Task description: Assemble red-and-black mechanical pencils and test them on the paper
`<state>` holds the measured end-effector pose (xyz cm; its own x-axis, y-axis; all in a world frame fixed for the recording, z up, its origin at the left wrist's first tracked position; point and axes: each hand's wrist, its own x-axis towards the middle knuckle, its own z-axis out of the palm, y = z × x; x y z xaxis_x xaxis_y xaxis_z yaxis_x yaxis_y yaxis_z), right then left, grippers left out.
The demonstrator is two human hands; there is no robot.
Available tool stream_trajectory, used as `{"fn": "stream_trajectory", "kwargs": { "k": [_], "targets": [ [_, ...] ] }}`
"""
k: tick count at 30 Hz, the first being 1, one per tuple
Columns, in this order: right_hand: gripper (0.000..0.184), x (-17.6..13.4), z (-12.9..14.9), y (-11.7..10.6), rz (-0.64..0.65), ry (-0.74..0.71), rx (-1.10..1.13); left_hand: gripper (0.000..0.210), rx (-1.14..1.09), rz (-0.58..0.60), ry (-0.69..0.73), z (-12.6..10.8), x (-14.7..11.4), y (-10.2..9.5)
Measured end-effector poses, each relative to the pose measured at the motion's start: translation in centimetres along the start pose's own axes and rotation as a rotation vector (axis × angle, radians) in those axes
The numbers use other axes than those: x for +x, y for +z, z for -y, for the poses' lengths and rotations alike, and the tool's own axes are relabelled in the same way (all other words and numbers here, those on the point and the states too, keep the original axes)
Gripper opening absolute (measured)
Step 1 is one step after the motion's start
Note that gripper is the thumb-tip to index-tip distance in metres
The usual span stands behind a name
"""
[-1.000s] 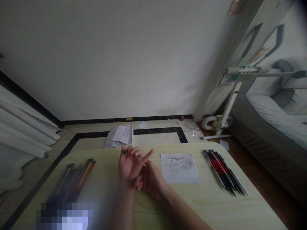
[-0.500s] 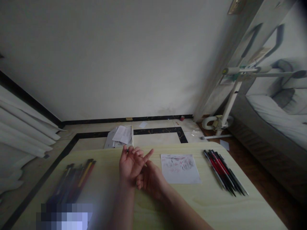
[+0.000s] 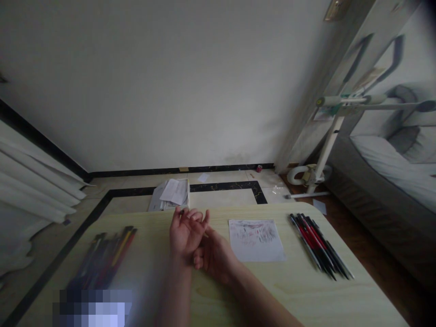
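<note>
My left hand [image 3: 187,232] is turned palm up above the far part of the table, fingers bent. A small dark thing [image 3: 181,212] shows between its thumb and fingertips, too small to name. My right hand [image 3: 218,256] lies against the little-finger side of the left, its thumb near the base of that finger. Its fingers are curled inward, and nothing shows in them. Just right of the hands is a sheet of paper [image 3: 257,250] with black and red scribbles. Several pens [image 3: 320,245], black, red and silver, lie in a bunch on the right.
A blurred bunch of pens [image 3: 105,259] lies on the left of the pale wooden table [image 3: 289,299]. A box of papers [image 3: 173,193] stands on the floor beyond. An exercise machine [image 3: 327,141] and a sofa [image 3: 374,190] are at the right, a curtain [image 3: 30,181] at the left.
The left hand's little finger has swung from stretched out to the right to more upright. Both hands are otherwise in nearly the same place. The paper and pens have not moved.
</note>
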<state>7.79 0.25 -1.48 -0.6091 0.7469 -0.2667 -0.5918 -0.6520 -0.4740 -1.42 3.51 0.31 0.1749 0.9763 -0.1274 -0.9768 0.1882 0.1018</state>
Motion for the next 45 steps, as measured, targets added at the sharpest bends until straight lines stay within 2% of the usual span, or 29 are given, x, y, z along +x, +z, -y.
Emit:
{"fn": "stream_trajectory", "kwargs": {
  "k": [5,12,16,21,33,40,45],
  "targets": [
    [0.045,0.1,-0.2,0.2,0.026,-0.042,-0.034,0.029,0.031,-0.022,0.045,-0.1,0.2,-0.1],
    [0.052,0.0,-0.3,0.0,0.039,-0.073,-0.067,0.028,0.019,-0.040,0.116,-0.1,0.2,-0.1],
    [0.053,0.1,-0.4,0.0,0.057,-0.085,-0.039,0.028,-0.024,-0.021,0.113,-0.2,0.2,-0.2],
    [0.058,0.1,-0.5,0.0,0.003,-0.088,-0.040,0.028,0.009,-0.012,0.135,-0.2,0.2,-0.2],
    [0.054,0.7,-0.9,-0.9,0.008,-0.083,-0.044,0.029,0.009,-0.003,0.156,-0.3,0.3,-0.4],
    [0.043,0.7,-1.0,-0.9,0.016,-0.119,0.014,0.030,0.028,-0.119,0.163,-0.5,0.4,-0.7],
    [0.041,0.6,-0.9,-0.8,0.020,-0.105,0.013,0.030,0.052,-0.115,0.167,-0.6,0.4,-0.8]
  ]
}}
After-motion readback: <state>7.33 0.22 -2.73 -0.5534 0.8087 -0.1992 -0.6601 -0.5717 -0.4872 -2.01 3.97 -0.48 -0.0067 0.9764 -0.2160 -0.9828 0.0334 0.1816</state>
